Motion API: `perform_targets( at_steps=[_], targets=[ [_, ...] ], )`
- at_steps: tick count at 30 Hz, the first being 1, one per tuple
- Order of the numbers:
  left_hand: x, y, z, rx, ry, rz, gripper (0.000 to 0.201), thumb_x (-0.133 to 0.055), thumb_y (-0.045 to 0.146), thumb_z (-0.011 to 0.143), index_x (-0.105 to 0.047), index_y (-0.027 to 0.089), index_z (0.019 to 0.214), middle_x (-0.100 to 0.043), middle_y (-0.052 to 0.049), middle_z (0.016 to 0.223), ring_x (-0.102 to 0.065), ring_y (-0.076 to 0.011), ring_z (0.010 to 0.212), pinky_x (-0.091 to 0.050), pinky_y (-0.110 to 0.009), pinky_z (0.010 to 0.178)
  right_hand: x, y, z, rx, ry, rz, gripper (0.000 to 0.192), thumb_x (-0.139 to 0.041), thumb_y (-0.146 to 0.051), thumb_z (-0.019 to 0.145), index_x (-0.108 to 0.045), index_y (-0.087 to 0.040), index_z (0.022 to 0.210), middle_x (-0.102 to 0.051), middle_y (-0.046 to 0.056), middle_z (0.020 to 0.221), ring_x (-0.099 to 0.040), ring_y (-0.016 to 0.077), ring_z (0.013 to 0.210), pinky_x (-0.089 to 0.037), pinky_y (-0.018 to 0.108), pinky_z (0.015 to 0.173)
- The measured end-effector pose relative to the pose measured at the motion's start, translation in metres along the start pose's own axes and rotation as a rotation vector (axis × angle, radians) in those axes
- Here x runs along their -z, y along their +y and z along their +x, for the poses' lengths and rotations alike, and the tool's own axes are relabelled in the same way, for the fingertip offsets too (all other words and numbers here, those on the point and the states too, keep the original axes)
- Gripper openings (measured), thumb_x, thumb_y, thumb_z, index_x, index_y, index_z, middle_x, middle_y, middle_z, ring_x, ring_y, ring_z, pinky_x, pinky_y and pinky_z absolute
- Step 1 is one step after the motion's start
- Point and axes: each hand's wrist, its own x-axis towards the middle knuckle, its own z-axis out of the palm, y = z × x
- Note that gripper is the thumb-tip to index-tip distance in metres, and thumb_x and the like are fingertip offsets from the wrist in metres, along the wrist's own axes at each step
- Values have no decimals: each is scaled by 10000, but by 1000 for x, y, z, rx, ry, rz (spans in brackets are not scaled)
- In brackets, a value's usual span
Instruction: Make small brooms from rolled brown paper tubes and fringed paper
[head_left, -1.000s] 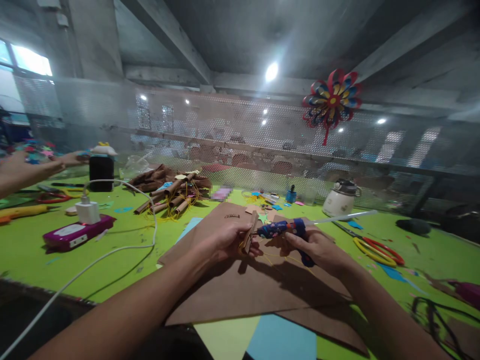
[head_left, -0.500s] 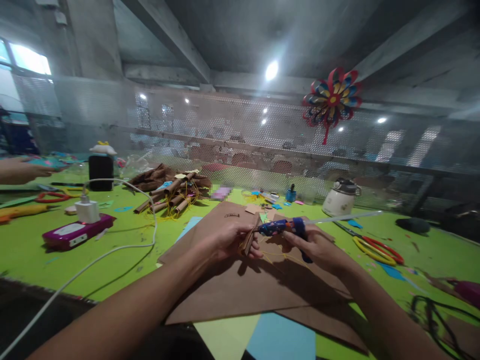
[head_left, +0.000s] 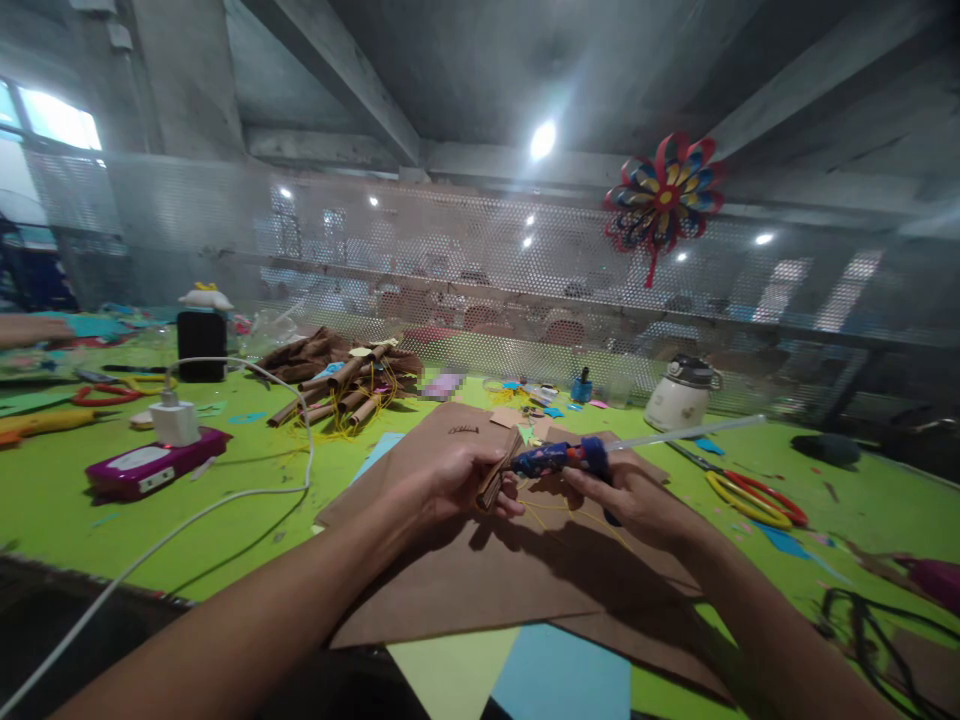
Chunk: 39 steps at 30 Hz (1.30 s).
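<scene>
My left hand [head_left: 457, 480] pinches a small rolled brown paper tube [head_left: 496, 477]; my right hand [head_left: 626, 497] grips a blue patterned glue gun [head_left: 561, 458], nozzle touching the tube, above brown cardboard sheets [head_left: 465, 575].

Place: you're in a craft workshop.
Bench [head_left: 90, 520]: green, strewn with paper scraps, scissors [head_left: 750, 497], rolled card tubes [head_left: 337, 385].
Far wall: perforated mesh, paper pinwheel [head_left: 664, 200].

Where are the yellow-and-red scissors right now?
In the head view, the scissors lie flat on the green table, right of the right hand holding the glue gun, in front of the white pot.
</scene>
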Motion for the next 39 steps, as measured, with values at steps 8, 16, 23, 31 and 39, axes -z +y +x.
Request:
perform_targets(
  at_steps=[8, 16, 23, 31, 39],
  targets=[
    [1, 1, 0, 12, -2, 11, 278, -521, 299, 797, -603, 65, 920, -627, -85, 682, -652, -254, 631, -444, -395, 695, 0, 1, -1, 0, -11, -39, 432, -424, -493, 905, -596, -176, 667, -628, 54, 692, -542, 165, 668, -436, 295, 640],
    [0, 0, -2, 1, -29, 26, 304, -465, 306, 839, -608, 39, 870, -647, -111, 702, -652, -228, 655, -445, -373, 733, 3, -4, 1, -8, 36, -39, 456, -413, -490, 902, -556, -193, 587, -627, 56, 662, -549, 161, 648, -446, 285, 634],
    [6, -3, 2, 3, -92, 28, 290, -490, 311, 829, -601, 48, 882, -653, -120, 712, -652, -224, 669, -443, -376, 747, 1, -6, -1, -29, 28, -2, 446, -435, -522, 884, -614, -186, 650, -655, 59, 698, -555, 167, 650, -448, 280, 600],
    [-2, -1, -2, 0, -21, 68, 252, -515, 291, 808, -617, 69, 871, -634, -79, 661, -639, -222, 594, -448, -354, 648, 1, 1, -4, -51, -40, 1, 444, -443, -525, 885, -669, -154, 794, -648, 63, 720, -532, 168, 657, -426, 282, 602],
    [1, -3, 0, 26, -8, 65, 261, -485, 271, 811, -619, 50, 846, -644, -86, 620, -653, -225, 577, -465, -356, 642, 3, -5, -4, -52, 11, -91, 408, -439, -483, 891, -568, -185, 644, -540, 16, 578, -467, 139, 551, -389, 260, 533]
  ],
)
